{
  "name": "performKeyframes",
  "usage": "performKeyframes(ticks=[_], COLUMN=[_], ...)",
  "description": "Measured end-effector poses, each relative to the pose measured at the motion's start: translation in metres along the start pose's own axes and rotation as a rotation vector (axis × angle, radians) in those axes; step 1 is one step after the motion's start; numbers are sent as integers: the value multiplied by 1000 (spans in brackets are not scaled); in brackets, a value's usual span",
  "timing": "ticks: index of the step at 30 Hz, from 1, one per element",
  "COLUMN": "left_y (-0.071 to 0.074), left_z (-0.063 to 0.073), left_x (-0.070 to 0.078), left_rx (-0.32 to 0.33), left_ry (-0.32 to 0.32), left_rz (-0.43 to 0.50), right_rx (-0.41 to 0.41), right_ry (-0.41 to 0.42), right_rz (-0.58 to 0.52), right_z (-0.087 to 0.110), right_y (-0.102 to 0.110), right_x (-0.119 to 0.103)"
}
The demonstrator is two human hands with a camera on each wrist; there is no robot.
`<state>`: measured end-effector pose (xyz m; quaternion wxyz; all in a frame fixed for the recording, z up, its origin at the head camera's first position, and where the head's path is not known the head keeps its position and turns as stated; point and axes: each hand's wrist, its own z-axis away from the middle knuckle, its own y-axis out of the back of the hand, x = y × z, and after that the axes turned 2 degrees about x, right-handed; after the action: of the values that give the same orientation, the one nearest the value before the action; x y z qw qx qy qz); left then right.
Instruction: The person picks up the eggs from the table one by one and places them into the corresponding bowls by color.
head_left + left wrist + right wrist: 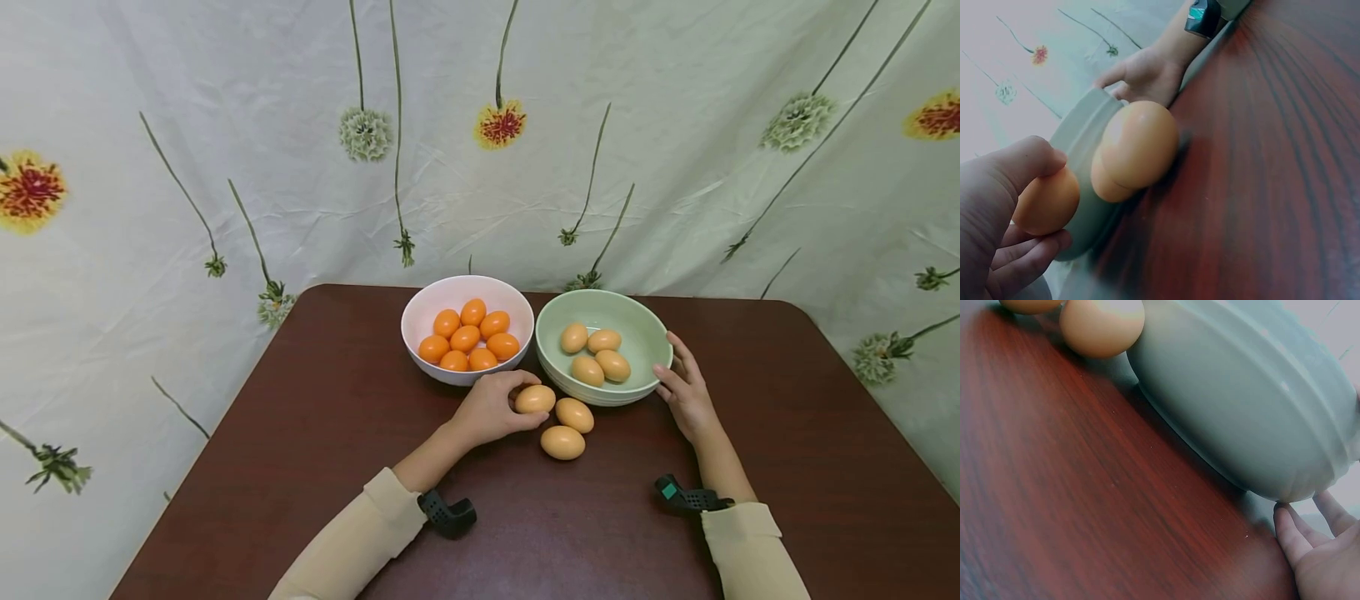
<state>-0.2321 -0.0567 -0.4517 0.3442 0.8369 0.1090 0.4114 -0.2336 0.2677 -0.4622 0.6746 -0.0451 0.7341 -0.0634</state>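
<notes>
My left hand (491,408) pinches a light brown egg (535,399) between thumb and fingers, close in front of the green bowl (603,398). In the left wrist view the same egg (1047,203) sits between the thumb and curled fingers. Just right of it, two more brown eggs lie on the table, one behind (575,415) and one nearer (562,443). Several brown eggs (587,371) rest inside the green bowl. My right hand (688,398) holds that bowl's right side, thumb at the rim and fingers along the outer wall (1241,412).
A white-pink bowl (412,346) with several bright orange egg-shaped pieces (465,338) stands left of the green bowl, their rims close together. Both are near the far edge of the dark red-brown table (315,433). A flower-patterned cloth (300,108) hangs behind.
</notes>
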Motion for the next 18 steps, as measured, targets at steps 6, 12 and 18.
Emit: performKeyframes(ticks=[6,12,18], left_y=[4,7,8], left_z=[-8,-16,-26], left_x=[7,18,27], left_rx=[0,-27,-34], left_ry=[-12,10,10], left_rz=[27,41,66], right_rx=[3,3,0], right_ry=[-6,-5,-3], right_rz=[1,-3,-4], right_z=[-1,0,0], right_y=[-1,0,0], right_x=[-1,0,1])
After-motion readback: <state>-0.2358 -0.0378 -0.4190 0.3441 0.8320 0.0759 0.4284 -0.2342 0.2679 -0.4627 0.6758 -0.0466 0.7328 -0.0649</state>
